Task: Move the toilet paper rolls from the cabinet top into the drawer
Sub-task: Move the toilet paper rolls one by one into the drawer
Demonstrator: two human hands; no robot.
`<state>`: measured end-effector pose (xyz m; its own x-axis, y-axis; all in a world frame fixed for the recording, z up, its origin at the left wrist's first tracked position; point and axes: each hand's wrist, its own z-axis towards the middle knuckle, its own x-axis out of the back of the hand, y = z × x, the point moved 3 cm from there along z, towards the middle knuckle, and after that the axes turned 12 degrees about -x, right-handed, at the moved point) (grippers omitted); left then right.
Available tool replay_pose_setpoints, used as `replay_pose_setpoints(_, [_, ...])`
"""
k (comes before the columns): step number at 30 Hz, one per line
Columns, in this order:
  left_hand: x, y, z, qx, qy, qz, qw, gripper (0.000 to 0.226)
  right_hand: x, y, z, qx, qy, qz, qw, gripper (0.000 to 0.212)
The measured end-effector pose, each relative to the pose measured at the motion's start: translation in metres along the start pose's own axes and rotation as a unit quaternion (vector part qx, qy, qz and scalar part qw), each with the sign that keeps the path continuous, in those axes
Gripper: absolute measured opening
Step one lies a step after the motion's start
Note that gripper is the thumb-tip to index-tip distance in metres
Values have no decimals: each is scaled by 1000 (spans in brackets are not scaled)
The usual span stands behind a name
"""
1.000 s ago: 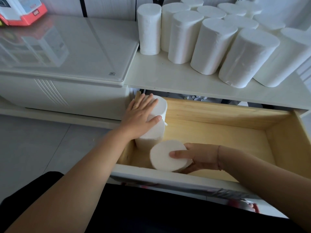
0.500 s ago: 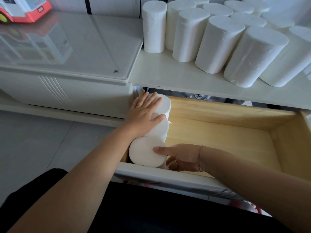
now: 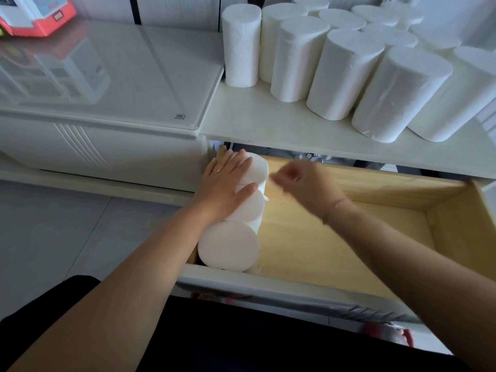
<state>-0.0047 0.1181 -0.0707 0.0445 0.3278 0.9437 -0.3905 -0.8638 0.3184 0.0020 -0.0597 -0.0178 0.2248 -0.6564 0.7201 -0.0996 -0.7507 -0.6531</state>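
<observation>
Several white toilet paper rolls point(image 3: 346, 71) stand upright on the white cabinet top point(image 3: 281, 130). Below it the wooden drawer point(image 3: 335, 242) is pulled out. Three rolls stand in a row along the drawer's left wall; the nearest roll point(image 3: 228, 248) is at the front corner. My left hand point(image 3: 225, 183) lies flat, fingers spread, on the tops of the two rolls behind it. My right hand point(image 3: 303, 186) is blurred, raised above the drawer and holds nothing, fingers loosely curled.
A lower white glass-topped unit point(image 3: 112, 76) adjoins the cabinet on the left, with a red and white toy box point(image 3: 37, 17) at its back. Grey tiled floor point(image 3: 67, 237) lies to the left. The drawer's floor right of the rolls is bare wood.
My right hand pushed the nearest roll left into the front corner, let go of it, and has lifted up and back toward the cabinet top. My left hand stayed on the rolls.
</observation>
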Motion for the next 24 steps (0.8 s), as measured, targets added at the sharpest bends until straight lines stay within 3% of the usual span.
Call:
replay_pose_setpoints(1, [0, 0, 0, -1, 2, -4, 1000, 59, 17, 0, 13, -1, 89, 64, 994, 20])
replay_pose_setpoints(3, [1, 0, 0, -3, 8, -10, 1000, 59, 45, 3, 37, -1, 203, 150, 968, 43])
replay_pose_setpoints(7, [0, -2, 1, -1, 16, -27, 999, 58, 69, 11, 80, -37, 300, 214, 929, 69])
replay_pose_setpoints(15, [-2, -4, 1, 0, 32, -30, 999, 57, 71, 8, 130, -96, 272, 243, 926, 101])
replay_pose_setpoints(20, [-2, -4, 1, 0, 36, -35, 999, 56, 75, 11, 130, -102, 286, 242, 922, 87])
replay_pose_setpoints(24, [-2, -5, 1, -4, 34, -40, 999, 56, 62, 15, 114, -26, 257, 258, 931, 76])
